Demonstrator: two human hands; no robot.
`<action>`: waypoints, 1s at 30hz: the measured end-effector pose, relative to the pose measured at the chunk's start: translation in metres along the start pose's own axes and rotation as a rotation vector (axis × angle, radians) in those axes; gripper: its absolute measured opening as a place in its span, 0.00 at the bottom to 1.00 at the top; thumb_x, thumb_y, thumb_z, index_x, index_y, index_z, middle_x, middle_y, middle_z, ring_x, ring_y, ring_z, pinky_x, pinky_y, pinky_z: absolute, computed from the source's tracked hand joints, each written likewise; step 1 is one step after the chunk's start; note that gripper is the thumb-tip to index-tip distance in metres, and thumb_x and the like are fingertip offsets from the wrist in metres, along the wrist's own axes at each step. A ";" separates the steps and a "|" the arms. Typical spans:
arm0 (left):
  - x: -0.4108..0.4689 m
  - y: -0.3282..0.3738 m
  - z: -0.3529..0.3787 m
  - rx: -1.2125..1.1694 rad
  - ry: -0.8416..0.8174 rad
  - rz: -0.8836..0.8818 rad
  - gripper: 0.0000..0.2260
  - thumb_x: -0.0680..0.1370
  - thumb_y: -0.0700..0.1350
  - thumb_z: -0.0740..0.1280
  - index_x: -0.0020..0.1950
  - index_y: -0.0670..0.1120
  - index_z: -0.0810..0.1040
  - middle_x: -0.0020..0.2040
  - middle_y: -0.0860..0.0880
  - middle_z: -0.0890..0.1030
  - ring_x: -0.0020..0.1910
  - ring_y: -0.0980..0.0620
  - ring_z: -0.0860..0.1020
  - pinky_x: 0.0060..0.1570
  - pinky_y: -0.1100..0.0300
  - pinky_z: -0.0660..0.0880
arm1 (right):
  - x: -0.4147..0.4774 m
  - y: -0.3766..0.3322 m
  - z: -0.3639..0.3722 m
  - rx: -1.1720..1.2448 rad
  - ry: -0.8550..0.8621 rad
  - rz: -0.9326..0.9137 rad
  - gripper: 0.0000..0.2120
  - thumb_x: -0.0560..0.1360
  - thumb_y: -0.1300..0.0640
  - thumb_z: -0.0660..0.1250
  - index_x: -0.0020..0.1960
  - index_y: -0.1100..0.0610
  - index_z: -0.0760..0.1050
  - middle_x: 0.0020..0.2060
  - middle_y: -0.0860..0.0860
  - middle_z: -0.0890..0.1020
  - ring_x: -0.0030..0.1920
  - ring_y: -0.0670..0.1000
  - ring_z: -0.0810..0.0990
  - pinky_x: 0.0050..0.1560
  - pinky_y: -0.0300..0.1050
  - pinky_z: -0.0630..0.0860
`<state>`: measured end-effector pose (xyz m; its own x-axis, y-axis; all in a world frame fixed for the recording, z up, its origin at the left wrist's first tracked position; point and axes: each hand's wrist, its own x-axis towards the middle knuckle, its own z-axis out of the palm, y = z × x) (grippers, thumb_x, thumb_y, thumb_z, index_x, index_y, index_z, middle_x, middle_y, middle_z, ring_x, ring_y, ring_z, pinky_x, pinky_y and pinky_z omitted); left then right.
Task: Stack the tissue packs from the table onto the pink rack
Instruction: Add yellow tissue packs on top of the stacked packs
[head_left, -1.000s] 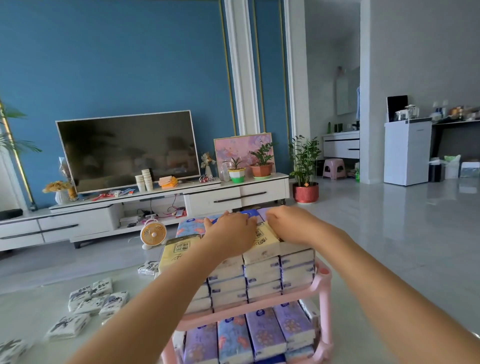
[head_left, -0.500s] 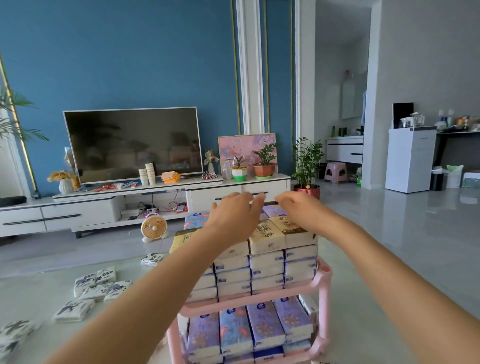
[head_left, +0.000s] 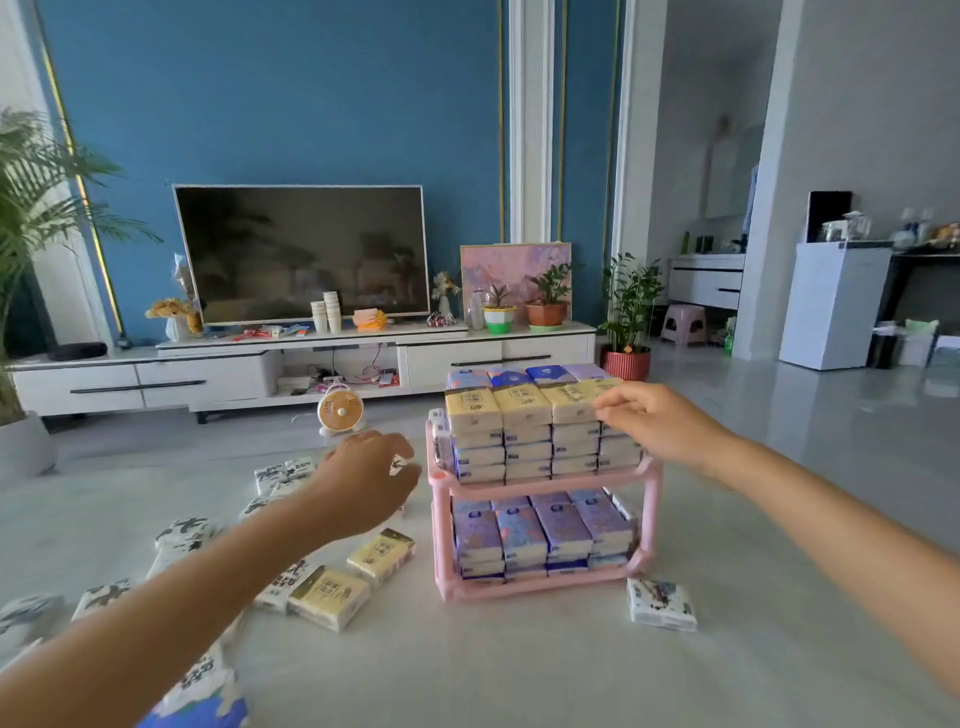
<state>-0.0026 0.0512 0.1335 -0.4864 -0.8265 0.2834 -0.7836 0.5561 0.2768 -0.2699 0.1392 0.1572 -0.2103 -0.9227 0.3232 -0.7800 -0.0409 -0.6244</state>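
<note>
The pink rack (head_left: 540, 587) stands on the table with two shelves full of tissue packs. Its top stack is capped by a row of yellow packs (head_left: 522, 408). My right hand (head_left: 654, 423) hovers at the right end of that row, fingers loosely curled and touching the rightmost yellow pack. My left hand (head_left: 363, 480) hangs left of the rack above loose packs, fingers relaxed, holding nothing. Two yellow packs (head_left: 328, 597) lie below it, and white patterned packs (head_left: 283, 475) spread farther left. One white pack (head_left: 661, 604) lies by the rack's front right foot.
The pale table (head_left: 493, 670) fills the foreground. Beyond it stand a small orange fan (head_left: 340, 412), a white TV cabinet (head_left: 311, 364) with a television, potted plants and a red-potted plant (head_left: 627, 332) on the floor. Open tiled floor lies to the right.
Both hands have lifted off the top of the stack. My left hand has swung down and left over the loose packs. The view has pulled back from the rack.
</note>
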 end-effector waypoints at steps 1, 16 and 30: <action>-0.014 -0.010 0.003 0.041 -0.047 -0.013 0.14 0.80 0.49 0.59 0.63 0.47 0.73 0.64 0.48 0.74 0.62 0.50 0.71 0.64 0.55 0.67 | -0.012 -0.005 0.005 -0.014 -0.038 0.003 0.12 0.79 0.58 0.60 0.60 0.57 0.74 0.57 0.50 0.77 0.57 0.46 0.74 0.59 0.40 0.67; -0.085 -0.067 0.039 0.058 -0.277 -0.156 0.14 0.78 0.52 0.60 0.63 0.51 0.73 0.65 0.49 0.73 0.64 0.49 0.70 0.64 0.57 0.66 | -0.075 -0.028 0.068 -0.211 -0.388 0.066 0.08 0.78 0.58 0.60 0.55 0.52 0.75 0.48 0.45 0.77 0.52 0.45 0.75 0.49 0.29 0.68; -0.097 -0.089 0.087 -0.258 0.015 -0.317 0.17 0.78 0.40 0.59 0.67 0.45 0.70 0.66 0.46 0.72 0.63 0.49 0.71 0.56 0.61 0.67 | -0.068 -0.006 0.195 -0.054 -0.512 0.079 0.10 0.76 0.62 0.61 0.55 0.55 0.76 0.45 0.47 0.77 0.42 0.42 0.74 0.39 0.25 0.69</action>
<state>0.0805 0.0745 0.0020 -0.2291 -0.9603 0.1592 -0.7701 0.2789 0.5737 -0.1364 0.1272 0.0004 0.0345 -0.9920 -0.1213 -0.8055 0.0442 -0.5909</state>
